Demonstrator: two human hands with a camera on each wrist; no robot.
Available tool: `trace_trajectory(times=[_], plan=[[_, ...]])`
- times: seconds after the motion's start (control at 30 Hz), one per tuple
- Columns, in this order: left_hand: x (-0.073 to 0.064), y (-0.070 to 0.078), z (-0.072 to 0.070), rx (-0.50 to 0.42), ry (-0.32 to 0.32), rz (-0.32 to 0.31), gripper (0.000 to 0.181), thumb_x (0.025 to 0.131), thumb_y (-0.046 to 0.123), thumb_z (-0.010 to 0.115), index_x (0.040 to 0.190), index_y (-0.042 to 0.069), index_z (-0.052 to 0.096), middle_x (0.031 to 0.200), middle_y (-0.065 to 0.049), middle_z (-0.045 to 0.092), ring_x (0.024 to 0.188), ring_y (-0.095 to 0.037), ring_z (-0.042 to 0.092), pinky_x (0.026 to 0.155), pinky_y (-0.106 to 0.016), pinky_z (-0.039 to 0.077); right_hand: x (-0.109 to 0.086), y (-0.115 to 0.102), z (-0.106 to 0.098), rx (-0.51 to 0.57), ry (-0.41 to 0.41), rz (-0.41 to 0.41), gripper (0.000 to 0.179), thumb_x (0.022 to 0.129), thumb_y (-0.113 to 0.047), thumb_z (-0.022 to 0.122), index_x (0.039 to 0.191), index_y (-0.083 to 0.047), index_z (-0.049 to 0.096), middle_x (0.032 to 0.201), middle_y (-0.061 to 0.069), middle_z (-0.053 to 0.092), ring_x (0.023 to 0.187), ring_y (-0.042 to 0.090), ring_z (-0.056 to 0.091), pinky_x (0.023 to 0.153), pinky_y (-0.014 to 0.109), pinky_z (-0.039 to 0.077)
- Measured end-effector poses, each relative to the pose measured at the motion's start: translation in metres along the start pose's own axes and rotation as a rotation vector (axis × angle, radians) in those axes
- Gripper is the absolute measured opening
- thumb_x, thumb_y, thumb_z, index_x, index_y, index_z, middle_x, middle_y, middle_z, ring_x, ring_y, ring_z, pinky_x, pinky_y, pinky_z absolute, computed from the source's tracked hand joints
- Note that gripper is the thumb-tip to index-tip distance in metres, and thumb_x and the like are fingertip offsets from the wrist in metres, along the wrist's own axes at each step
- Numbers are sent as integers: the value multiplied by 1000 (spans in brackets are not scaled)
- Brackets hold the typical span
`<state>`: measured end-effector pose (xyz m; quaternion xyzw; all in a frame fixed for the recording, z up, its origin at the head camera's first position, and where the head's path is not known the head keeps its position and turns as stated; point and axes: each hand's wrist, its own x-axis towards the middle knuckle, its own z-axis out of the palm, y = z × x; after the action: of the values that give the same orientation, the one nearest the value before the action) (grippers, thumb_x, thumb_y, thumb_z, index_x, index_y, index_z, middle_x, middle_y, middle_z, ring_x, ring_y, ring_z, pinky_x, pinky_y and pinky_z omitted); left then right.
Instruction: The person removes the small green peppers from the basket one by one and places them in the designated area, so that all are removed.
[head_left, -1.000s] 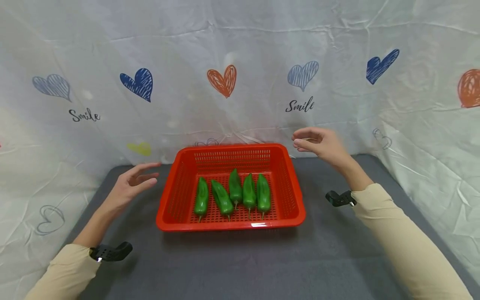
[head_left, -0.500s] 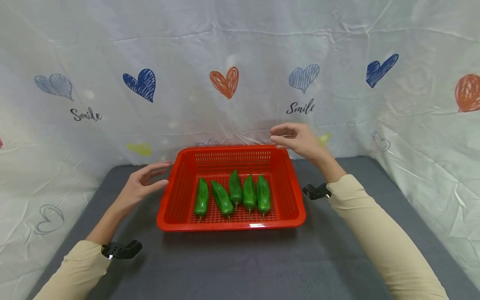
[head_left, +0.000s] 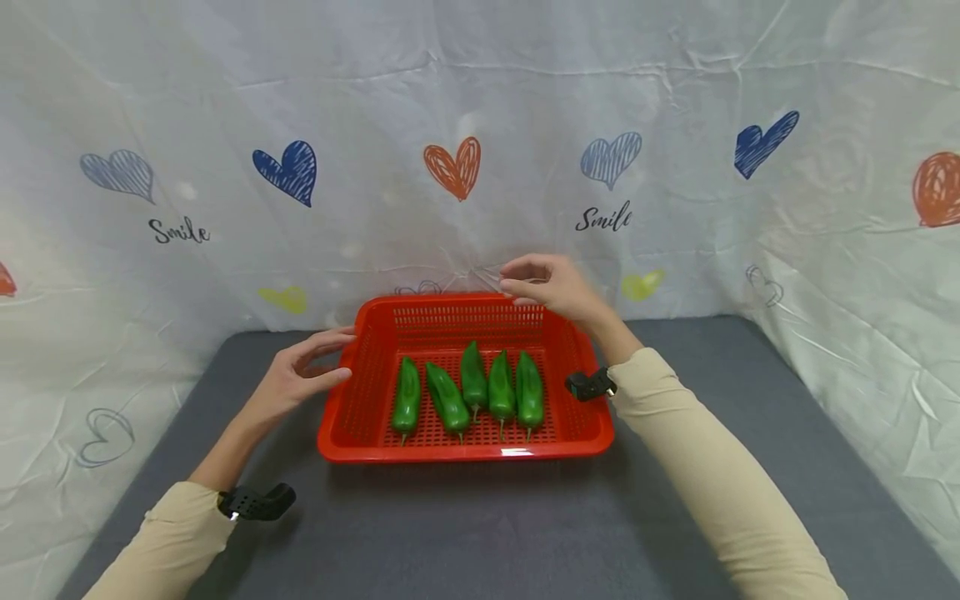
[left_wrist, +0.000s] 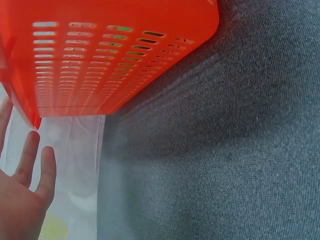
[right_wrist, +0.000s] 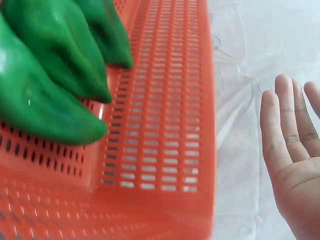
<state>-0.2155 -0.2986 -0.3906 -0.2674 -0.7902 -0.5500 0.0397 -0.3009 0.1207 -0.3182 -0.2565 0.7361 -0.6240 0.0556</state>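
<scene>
Several green peppers (head_left: pixel 448 398) lie side by side, stems toward me, in a red plastic basket (head_left: pixel 465 452) with slotted walls. My left hand (head_left: pixel 296 375) is at the basket's left rim, fingers extended and thumb apart, holding nothing. In the left wrist view its fingers (left_wrist: pixel 46 172) are just beside the basket's outer wall. Above the back right part of the basket is my right hand (head_left: pixel 557 287), its fingers loosely bent and holding nothing. The right wrist view shows that hand's straight fingers (right_wrist: pixel 287 120) beyond the back rim, with the peppers inside the basket at left.
The basket stands on a grey cloth-covered table (head_left: pixel 465 533). Behind it hangs a white sheet (head_left: pixel 375 208) printed with hearts and the word "Smile". A black wrist camera (head_left: pixel 257 502) sits on the left wrist, and another black wrist camera (head_left: pixel 590 385) on the right one.
My right hand has moved left from beyond the basket's right side to over its back right rim. My left hand has moved right, up to the left rim. The peppers lie as before.
</scene>
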Motion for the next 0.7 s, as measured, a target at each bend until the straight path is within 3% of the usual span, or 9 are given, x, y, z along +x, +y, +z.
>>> trace_trajectory(times=[0.2,0.7], plan=[[1,-3,3,14,-8,14,49,92,-6,71,139,-4,57,151,-19,45,135,-21,46,96,-32,49,7,11,14,39,-10,35,36,96,-9,73,126,8,64,116,20,68,109,49,60,94,53,49],[-4,-3,13,111,-15,-3,52,91,-1,74,141,3,58,156,-11,41,133,-24,46,94,-34,50,12,31,33,106,-54,132,35,96,-7,72,127,6,64,116,18,66,115,53,55,97,53,47]])
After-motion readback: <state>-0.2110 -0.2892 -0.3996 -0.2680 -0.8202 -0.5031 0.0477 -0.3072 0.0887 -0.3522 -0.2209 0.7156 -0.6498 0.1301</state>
